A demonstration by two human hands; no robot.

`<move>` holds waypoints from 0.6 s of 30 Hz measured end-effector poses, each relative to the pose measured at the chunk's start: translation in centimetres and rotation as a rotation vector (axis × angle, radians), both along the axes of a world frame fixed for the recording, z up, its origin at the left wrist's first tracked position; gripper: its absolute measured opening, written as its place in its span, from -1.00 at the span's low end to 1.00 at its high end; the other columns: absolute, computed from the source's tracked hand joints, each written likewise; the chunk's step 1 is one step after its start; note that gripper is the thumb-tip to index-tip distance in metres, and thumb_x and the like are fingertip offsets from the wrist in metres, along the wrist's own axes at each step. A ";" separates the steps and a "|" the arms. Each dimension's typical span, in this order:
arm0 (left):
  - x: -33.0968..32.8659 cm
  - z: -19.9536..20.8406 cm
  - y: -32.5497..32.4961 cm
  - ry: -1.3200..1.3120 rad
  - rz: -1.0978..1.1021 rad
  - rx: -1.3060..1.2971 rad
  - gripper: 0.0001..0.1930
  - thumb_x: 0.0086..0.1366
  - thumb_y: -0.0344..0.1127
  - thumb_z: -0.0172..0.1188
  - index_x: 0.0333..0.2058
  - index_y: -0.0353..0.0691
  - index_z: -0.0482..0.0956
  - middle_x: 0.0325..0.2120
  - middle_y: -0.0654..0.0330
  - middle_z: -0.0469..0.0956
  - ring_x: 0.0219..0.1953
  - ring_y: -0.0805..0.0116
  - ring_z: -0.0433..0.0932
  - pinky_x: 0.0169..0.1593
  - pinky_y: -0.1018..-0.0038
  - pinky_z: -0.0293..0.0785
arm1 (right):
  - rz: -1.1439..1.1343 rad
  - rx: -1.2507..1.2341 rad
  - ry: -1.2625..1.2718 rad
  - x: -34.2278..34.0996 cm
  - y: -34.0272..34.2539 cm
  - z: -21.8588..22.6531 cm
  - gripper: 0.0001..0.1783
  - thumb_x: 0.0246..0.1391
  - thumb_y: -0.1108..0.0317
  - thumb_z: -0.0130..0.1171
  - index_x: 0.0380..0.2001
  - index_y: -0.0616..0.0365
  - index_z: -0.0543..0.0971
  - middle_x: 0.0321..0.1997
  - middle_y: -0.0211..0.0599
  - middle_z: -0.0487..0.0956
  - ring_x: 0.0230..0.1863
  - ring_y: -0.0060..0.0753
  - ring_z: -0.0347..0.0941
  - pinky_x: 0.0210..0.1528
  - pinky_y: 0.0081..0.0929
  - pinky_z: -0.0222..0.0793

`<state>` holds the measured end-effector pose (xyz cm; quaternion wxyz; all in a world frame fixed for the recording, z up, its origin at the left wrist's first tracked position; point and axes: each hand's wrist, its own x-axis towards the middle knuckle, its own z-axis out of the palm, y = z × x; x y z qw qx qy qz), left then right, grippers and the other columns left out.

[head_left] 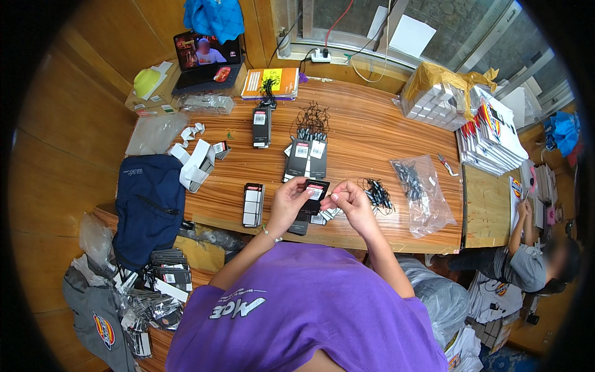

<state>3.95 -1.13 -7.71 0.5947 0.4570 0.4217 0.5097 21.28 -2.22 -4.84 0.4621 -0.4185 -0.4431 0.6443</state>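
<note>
In front of my chest, my left hand (288,206) is closed on a black hang tag (317,190) that has a white and red label. My right hand (352,203) is close by, thumb and fingertips pinched at the tag's right edge; what they hold is too small to make out. Beyond the hands lie stacks of finished-looking black tags (299,162) with black strings fanned out behind them. More tags and white labels lie partly hidden under my hands. A heap of loose black tag strings (378,196) rests just right of my right hand.
Left stand a stack of tags (253,204) and a navy bag (149,204). Farther back are another tag pile (261,127), notebooks (269,84) and a laptop (207,59). Rightward are a plastic bag (427,195), pliers (447,165) and wrapped boxes (437,102). Another person (527,260) sits far right.
</note>
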 end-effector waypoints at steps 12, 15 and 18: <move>0.5 0.1 -0.2 -0.010 -0.013 0.003 -0.78 0.14 -0.52 0.15 -0.20 -0.38 0.44 -0.35 0.25 0.52 -0.29 0.57 0.45 -0.20 0.65 0.42 | -0.329 0.409 -0.506 -2.0 0.0 0.1 -0.87 -0.09 0.49 0.24 -0.57 0.30 0.50 -0.58 -0.33 0.49 -0.60 -0.63 0.32 -0.55 -0.63 0.25; 0.6 -0.1 -0.2 -0.013 -0.019 0.014 -0.78 0.13 -0.53 0.15 -0.21 -0.37 0.44 -0.35 0.26 0.51 -0.29 0.58 0.45 -0.21 0.65 0.42 | -0.347 0.496 -0.544 -2.2 0.2 -0.1 -0.88 -0.11 0.50 0.24 -0.57 0.31 0.49 -0.60 -0.28 0.47 -0.60 -0.55 0.34 -0.56 -0.60 0.25; 0.6 0.3 -0.2 -0.043 -0.033 -0.004 -0.79 0.13 -0.54 0.16 -0.22 -0.36 0.45 -0.35 0.28 0.51 -0.29 0.58 0.45 -0.20 0.65 0.42 | -0.345 0.569 -0.591 -2.2 0.3 -0.3 -0.89 -0.12 0.52 0.23 -0.57 0.30 0.49 -0.61 -0.24 0.45 -0.60 -0.44 0.36 -0.55 -0.55 0.25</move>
